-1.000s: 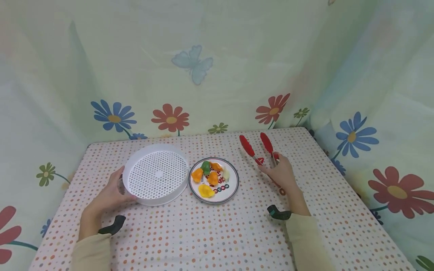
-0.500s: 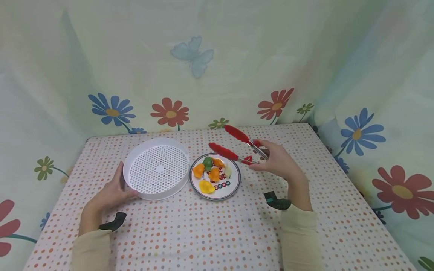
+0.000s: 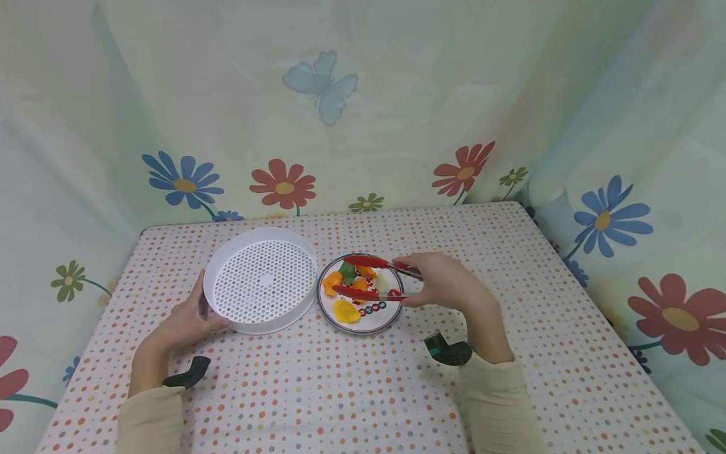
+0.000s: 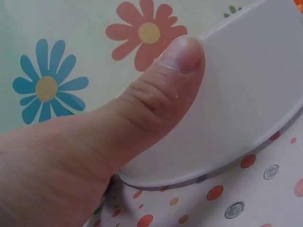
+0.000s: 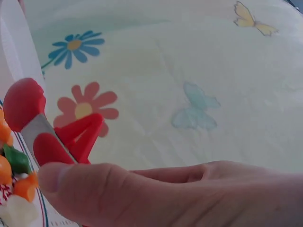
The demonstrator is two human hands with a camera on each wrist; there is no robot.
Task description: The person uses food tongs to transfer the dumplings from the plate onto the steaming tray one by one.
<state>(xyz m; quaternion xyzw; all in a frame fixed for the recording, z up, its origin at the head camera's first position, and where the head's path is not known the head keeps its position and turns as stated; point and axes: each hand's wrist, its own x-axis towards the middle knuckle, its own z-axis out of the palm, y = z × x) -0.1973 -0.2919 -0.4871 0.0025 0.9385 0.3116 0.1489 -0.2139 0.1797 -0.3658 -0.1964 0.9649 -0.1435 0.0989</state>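
My left hand (image 3: 184,321) grips the near left side of a round white sieve (image 3: 263,277) with a perforated bottom. In the left wrist view the thumb (image 4: 175,71) lies along its outer wall (image 4: 236,94). My right hand (image 3: 448,280) holds red-tipped tongs (image 3: 368,261) by their metal arms, thumb on one side. The two red tips are spread apart over the plate (image 3: 371,326), around the vegetable pieces. On the plate are orange pieces (image 3: 331,284), a green piece (image 3: 347,271), a yellow piece (image 3: 345,311) and a pale piece (image 3: 383,281). One tip partly covers an orange piece.
The sieve and plate stand side by side on a dotted tablecloth (image 3: 317,391). Behind and beside the table hangs a flowered curtain (image 3: 351,126). A dark wrist strap (image 3: 448,350) shows on the right wrist, another (image 3: 190,373) on the left.
My right hand has swung the tongs from the right side of the table leftward and down over the plate. My left hand stays on the sieve.
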